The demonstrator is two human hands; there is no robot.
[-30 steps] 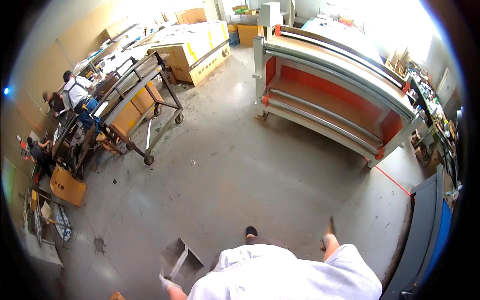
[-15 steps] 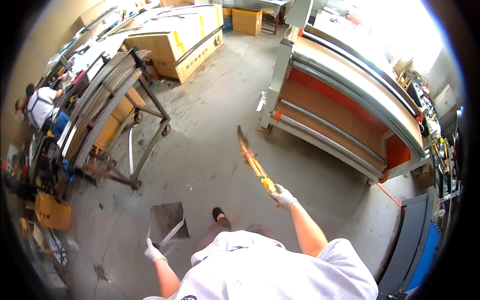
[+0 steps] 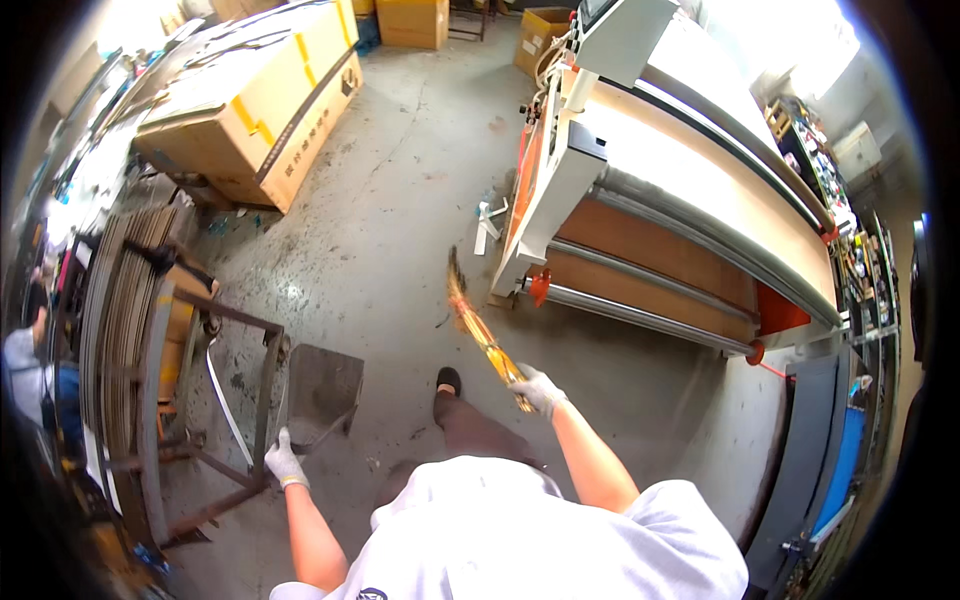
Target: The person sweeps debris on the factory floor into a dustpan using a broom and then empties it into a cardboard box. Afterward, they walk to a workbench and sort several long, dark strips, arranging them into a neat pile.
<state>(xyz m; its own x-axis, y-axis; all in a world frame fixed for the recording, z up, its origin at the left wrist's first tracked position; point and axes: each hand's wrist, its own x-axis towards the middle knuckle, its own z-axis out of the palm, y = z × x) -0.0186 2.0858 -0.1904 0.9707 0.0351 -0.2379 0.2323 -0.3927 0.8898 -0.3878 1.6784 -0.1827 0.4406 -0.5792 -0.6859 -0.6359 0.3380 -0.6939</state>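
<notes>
Yellow broom [image 3: 484, 338], likely light, stiff
My right grip [image 3: 540, 391] clasps its near end, sensibly; left grip [image 3: 286, 464] holds the dustpan [image 3: 325, 383].

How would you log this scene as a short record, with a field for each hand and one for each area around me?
Left hand: gloved, holding a dark dustpan by its handle
Right hand: gloved, fingers around the yellow handle of a brush
Brush tip: dark, pointing away from the wearer
Left side: metal rack; flat stacked sheets
Ahead left: large cardboard box with yellow tape
Ahead right: roller machine
Far right: dark grey cabinet
Floor: grey, scuffed
</notes>
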